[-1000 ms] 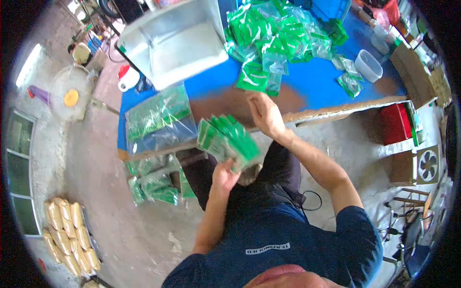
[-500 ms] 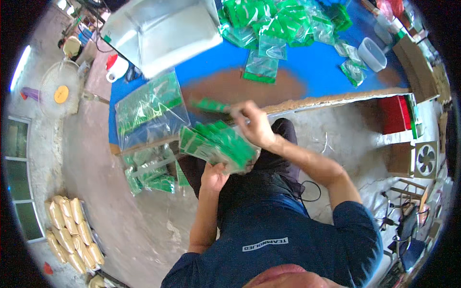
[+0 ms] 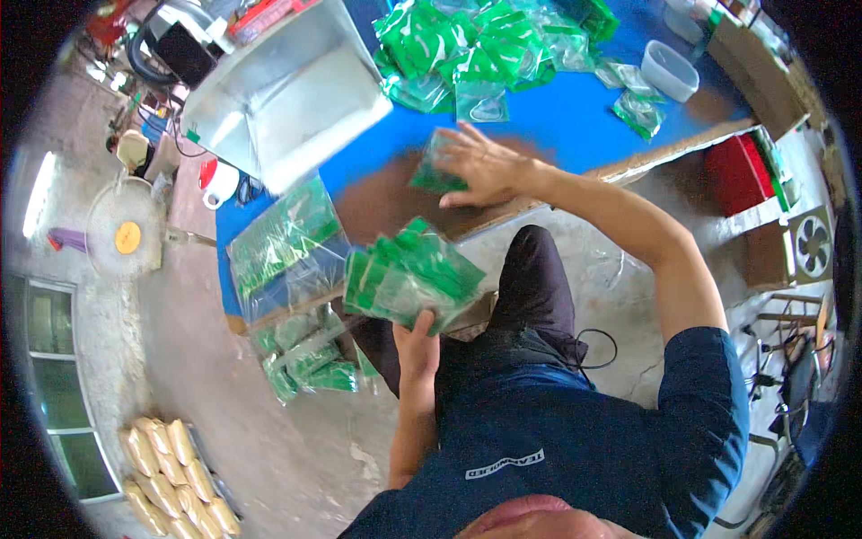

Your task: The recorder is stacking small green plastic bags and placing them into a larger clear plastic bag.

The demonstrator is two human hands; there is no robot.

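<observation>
Head: green packets [image 3: 395,280] in left fingers [image 3: 424,323]

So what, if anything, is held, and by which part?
Left hand holds fanned, flat green-and-clear plastic packets by their lower edge. Right hand is at a green plastic packet; grip unclear.

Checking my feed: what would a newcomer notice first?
A heap of green packets sits far across the blue table, right of a big metal tray. Nearer, the left hand holds a fan of packets; the right hand is spread over another packet near the table's front edge.
</observation>
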